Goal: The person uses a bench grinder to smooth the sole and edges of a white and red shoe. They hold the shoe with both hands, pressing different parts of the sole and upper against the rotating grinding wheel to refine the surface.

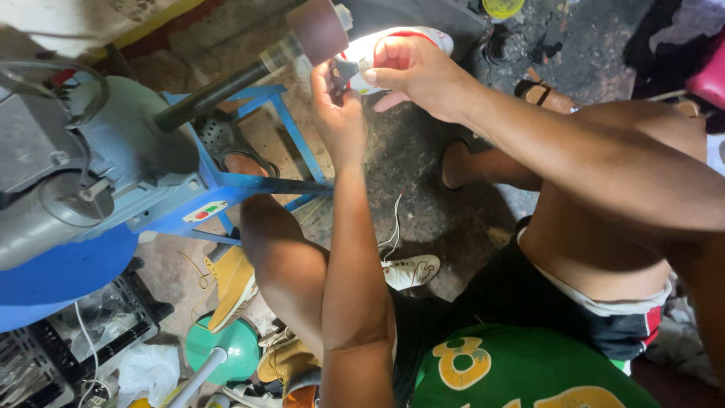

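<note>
I see a white shoe (393,47) with red trim. It is held up off the floor, tipped on its side, right beside the brown grinding wheel (319,30).

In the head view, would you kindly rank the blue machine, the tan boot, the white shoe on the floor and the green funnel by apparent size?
1. blue machine
2. tan boot and green funnel: look alike, unranked
3. white shoe on the floor
</note>
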